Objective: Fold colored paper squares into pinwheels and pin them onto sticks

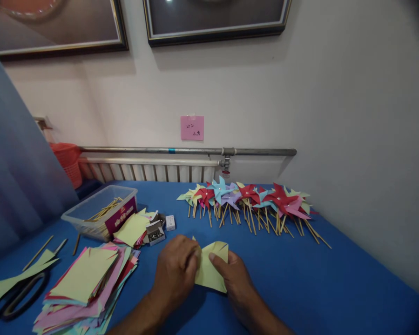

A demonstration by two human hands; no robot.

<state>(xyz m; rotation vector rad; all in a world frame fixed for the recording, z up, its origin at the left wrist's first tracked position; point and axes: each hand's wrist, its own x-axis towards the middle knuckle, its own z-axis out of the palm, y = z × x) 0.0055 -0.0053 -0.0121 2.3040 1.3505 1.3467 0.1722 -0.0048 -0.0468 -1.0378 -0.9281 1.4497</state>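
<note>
Between my hands, just above the blue tabletop, is a pale yellow paper square [210,272] with slits cut in from its corners. My left hand [177,266] is closed on its left side, bending that part over; the fingertips are partly hidden. On the right edge, my right hand [235,278] pinches the sheet with the thumb on top and fingers behind. Left of my hands lies a tall stack of coloured paper squares [87,279]. Beyond it are a smaller paper pile [132,229] and an open small box of metal pins [156,233].
Finished paper pinwheels [219,188] on sticks lie along the back right. A clear plastic tub [87,214] of sticks stands back left. Black-handled scissors [24,298] lie at the left under a paper scrap [31,272]. Pipes [195,150] run along the wall.
</note>
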